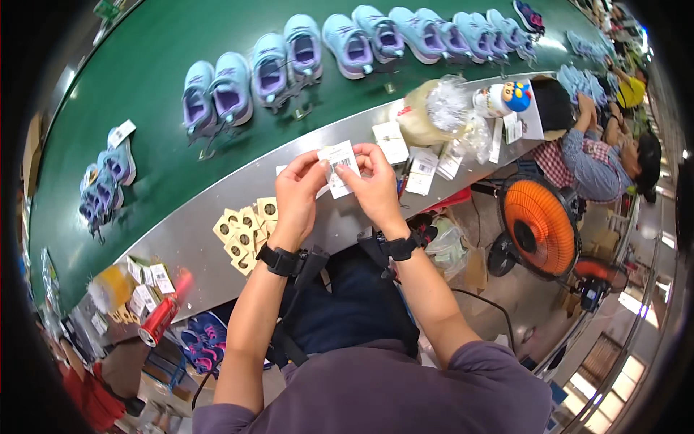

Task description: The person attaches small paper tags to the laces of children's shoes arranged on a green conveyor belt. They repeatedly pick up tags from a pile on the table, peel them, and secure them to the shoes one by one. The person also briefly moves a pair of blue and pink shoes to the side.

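A white paper tag printed with a barcode is pinched between my two hands over the metal ledge. My left hand grips its left edge, thumb on the front. From the other side, my right hand holds it with the thumb pressed over the barcode. Another white piece shows partly behind it, mostly hidden by my left fingers. Left of my left wrist lies a loose pile of cream square tags with dark round marks. Stacks of white tags rest right of my right hand.
Pairs of light-blue shoes stand along the green conveyor belt beyond the metal ledge. A red can is at the left; plastic bags and a bottle at the right. An orange fan stands beside a seated co-worker.
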